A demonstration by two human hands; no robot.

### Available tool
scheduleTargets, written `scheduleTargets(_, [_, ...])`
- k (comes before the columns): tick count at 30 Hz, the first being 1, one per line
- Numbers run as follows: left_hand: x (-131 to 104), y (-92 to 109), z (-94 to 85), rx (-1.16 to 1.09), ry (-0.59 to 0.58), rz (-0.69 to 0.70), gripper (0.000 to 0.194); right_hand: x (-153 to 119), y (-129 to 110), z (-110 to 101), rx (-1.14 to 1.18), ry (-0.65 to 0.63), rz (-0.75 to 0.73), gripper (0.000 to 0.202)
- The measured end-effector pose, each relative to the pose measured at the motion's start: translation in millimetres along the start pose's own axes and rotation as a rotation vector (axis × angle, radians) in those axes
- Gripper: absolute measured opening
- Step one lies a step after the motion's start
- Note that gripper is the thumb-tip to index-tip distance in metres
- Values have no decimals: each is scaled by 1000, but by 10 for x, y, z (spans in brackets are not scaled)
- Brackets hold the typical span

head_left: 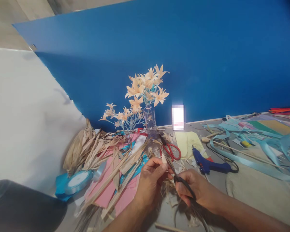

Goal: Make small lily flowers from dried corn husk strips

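Between thumb and fingers, my left hand point(151, 177) pinches a small pale petal-shaped piece of dried husk point(164, 159). My right hand point(195, 188) grips a pair of black-handled scissors point(189, 188), whose blades point up and away beside the husk piece. Whether the blades touch the piece, I cannot tell. Just past my hands lies a pair of red-handled scissors point(177, 152). Behind them, a clear vase point(149, 124) holds a bunch of cream husk flowers point(145, 84). Husk scraps point(170, 190) lie under my hands.
Dried corn husks point(91, 145) are heaped on pink sheets point(106, 193) at left, near a blue ribbon spool point(80, 181). Smaller flowers point(124, 117) stand behind. A blue glue gun point(211, 165), yellow paper point(188, 141) and loose light-blue ribbon point(252, 164) lie right. A blue panel point(207, 58) rises behind.
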State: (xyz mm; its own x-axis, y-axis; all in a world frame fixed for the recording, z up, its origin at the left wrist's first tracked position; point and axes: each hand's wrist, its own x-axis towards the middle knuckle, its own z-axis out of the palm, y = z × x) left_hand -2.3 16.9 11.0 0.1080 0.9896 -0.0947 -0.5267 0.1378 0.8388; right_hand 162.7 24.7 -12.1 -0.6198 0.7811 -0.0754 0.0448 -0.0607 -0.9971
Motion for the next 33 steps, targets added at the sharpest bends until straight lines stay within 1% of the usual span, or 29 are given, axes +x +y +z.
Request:
scheduleTargets(4, [8, -17, -21, 12, 8, 19, 23, -16, -50, -19, -104, -33, -30, 78])
scheduleTargets(5, [13, -24, -30, 23, 11, 26, 23, -21, -72, -23, -118, -23, -37, 78])
scheduleTargets(6, [19, -30, -39, 33, 10, 30, 23, -26, -99, -27, -127, -2, -43, 78])
scheduleTargets(8, [29, -41, -52, 45, -3, 21, 23, -33, -161, -35, -123, 80, -42, 71])
scheduleTargets(10, [32, -46, -54, 55, -16, 2, 21, -33, -213, -40, -86, 168, -4, 59])
scheduleTargets(12, [29, -42, -45, 60, -20, -8, 20, -26, -232, -40, -36, 205, 39, 49])
scheduleTargets(14, [22, -33, -30, 67, -12, -2, 18, -15, -207, -37, 15, 222, 41, 42])
scheduleTargets(16, [15, -29, -19, 82, 0, 10, 16, -5, -160, -34, 51, 267, 15, 36])
scheduleTargets(20, [-4, -69, -12, 131, 8, 10, 16, -1, -116, -35, 49, 380, 18, 33])
scheduleTargets(23, [-26, -115, 2, 112, -26, -47, 17, -9, -159, -35, 10, 379, 41, 27])
scheduleTargets(27, [-44, -124, 16, 51, -66, -109, 16, -21, -222, -33, -16, 336, 72, 25])
scheduleTargets(30, [-41, -88, 3, 84, -38, -88, 12, -23, -228, -46, -31, 328, 78, 28])
scheduleTargets(33, [-29, -33, -8, 133, -7, -92, 12, -21, -203, -76, -68, 288, 66, 36])
